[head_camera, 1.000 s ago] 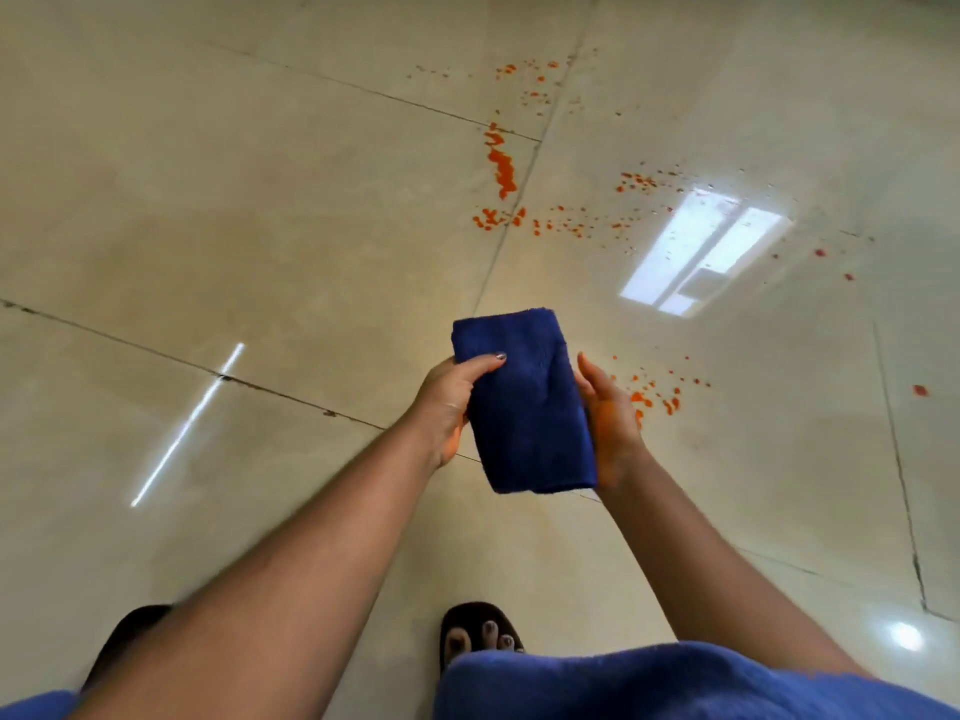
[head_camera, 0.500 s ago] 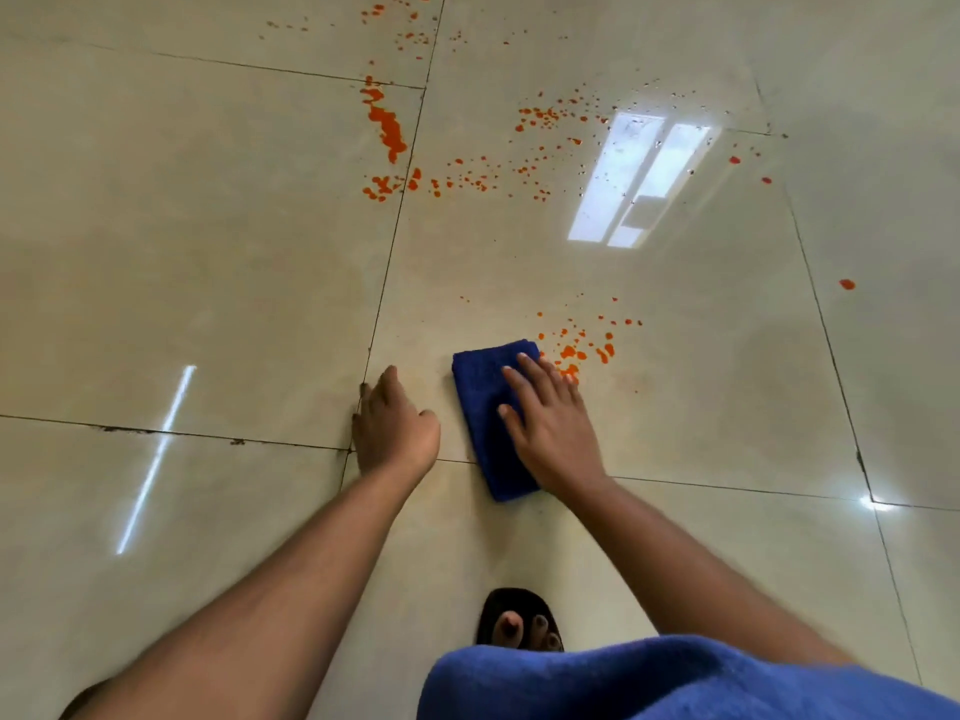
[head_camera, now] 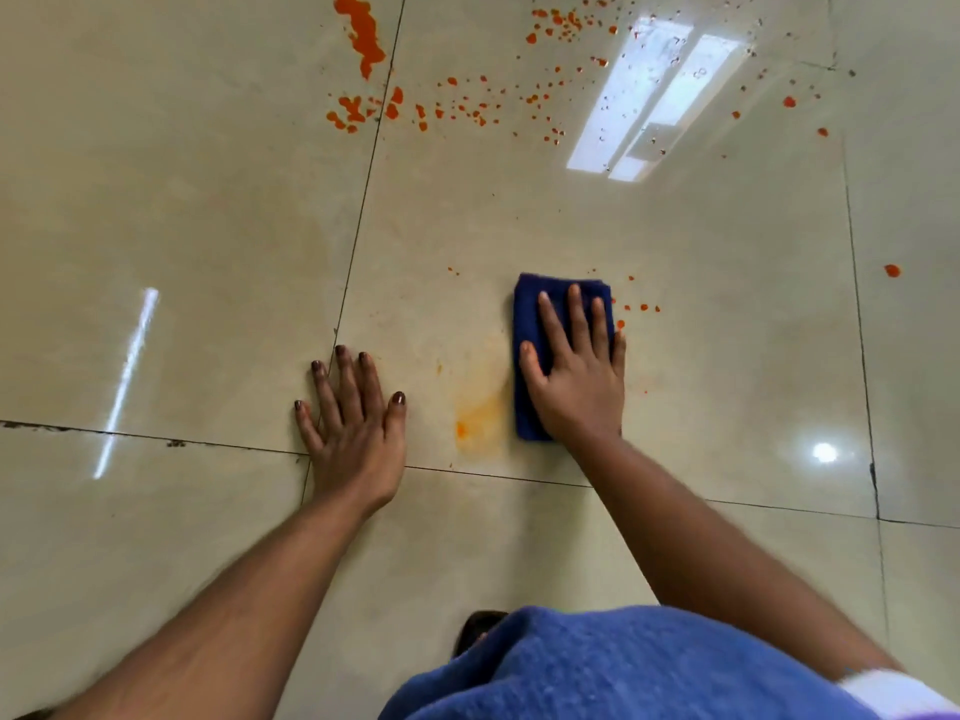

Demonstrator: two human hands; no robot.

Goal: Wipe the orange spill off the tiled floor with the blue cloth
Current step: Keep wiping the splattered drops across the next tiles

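Now R hand (head_camera: 576,387) flat, fingers spread, pressing blue cloth (head_camera: 530,314); L hand (head_camera: 358,433) flat on floor (head_camera: 208,226).

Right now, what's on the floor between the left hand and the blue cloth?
Head view: a faint orange smear on the tile lies between the left hand, flat on the floor, and the blue cloth under the right hand. Nothing else there.

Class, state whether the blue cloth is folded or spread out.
Folded: the blue cloth is a compact thick rectangle, pressed flat under the right hand.
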